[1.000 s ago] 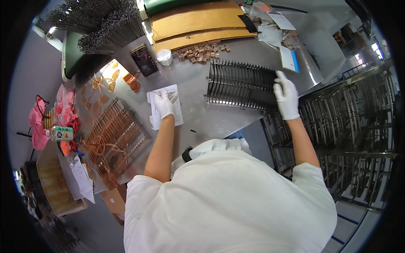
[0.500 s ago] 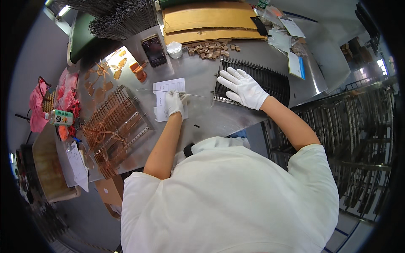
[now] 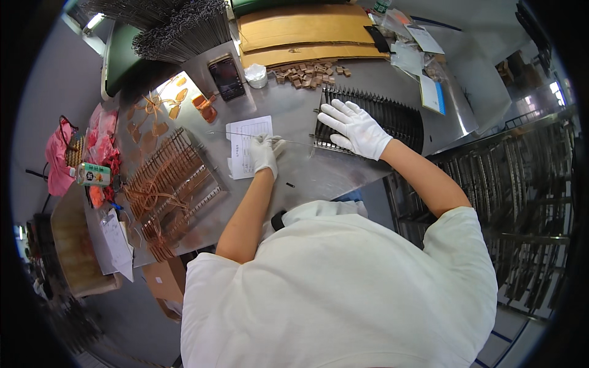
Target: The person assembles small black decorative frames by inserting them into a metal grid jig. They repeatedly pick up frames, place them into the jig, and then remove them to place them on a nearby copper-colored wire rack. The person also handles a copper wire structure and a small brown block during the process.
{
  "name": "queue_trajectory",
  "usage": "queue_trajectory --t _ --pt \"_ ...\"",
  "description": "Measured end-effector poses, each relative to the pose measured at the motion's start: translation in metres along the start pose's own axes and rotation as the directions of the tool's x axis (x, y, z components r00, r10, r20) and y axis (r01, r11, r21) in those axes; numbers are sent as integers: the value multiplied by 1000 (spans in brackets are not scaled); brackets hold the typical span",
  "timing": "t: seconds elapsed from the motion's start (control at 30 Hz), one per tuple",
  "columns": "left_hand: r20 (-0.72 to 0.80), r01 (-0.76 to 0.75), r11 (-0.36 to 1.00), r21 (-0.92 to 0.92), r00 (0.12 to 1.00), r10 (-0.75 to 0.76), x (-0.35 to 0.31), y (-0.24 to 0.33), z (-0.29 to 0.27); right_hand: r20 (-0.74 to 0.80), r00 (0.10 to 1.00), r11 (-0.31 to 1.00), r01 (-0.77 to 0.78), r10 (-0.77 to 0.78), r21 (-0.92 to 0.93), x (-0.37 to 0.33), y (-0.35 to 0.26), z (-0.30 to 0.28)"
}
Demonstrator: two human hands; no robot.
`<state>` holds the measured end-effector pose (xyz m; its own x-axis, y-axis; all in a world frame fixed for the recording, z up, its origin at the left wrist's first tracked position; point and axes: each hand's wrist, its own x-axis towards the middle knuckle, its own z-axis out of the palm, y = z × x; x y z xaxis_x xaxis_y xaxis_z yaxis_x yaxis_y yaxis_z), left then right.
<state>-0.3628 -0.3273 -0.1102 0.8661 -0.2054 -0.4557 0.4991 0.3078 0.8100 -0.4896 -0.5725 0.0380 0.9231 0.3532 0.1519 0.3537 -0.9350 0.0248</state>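
My left hand (image 3: 264, 153), in a white glove, is closed on a long thin metal rod (image 3: 294, 143). The rod's right end reaches the near left edge of a rack of dark, closely spaced strips (image 3: 399, 119); whether it enters the rack I cannot tell. My right hand (image 3: 359, 130), also gloved in white, lies flat on the left part of that rack with its fingers stretched out. Beneath the left hand and the rod is a printed paper sheet (image 3: 241, 161). A small black piece (image 3: 290, 184) lies on the metal table below the left hand.
Copper-coloured parts in a rack (image 3: 165, 178) lie at the left. Beyond my hands are a phone (image 3: 226, 76), a white roll (image 3: 256, 76), small brown blocks (image 3: 310, 75) and cardboard (image 3: 300, 30). Thin dark wires (image 3: 184, 30) are heaped far left. Metal racks (image 3: 521, 184) stand at the right.
The whole view has shifted slightly to the right. The left hand and rod have moved a little toward the dark rack; the right hand stays flat on it.
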Motion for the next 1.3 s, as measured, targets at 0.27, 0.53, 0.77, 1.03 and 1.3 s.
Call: queue_trajectory --t 0.27,0.53,0.77,1.03,1.3 --pt "432 -107 946 305 901 -38 -9 -11 5 -30 999 1000 -12 12 2 -4 1 3" --pt "169 203 977 -68 967 -189 13 0 -10 -70 991 930 -83 115 357 -5 6 -7" --pt "367 335 926 -173 894 -255 53 11 -52 90 996 1000 23 -22 -3 -85 31 -27" --pt "250 284 956 68 923 -292 21 12 -35 86 992 996 -92 92 -1 -114 37 -63" --pt "564 -452 534 714 824 -58 -50 14 29 147 977 988 -150 153 -32 -152 46 -50"
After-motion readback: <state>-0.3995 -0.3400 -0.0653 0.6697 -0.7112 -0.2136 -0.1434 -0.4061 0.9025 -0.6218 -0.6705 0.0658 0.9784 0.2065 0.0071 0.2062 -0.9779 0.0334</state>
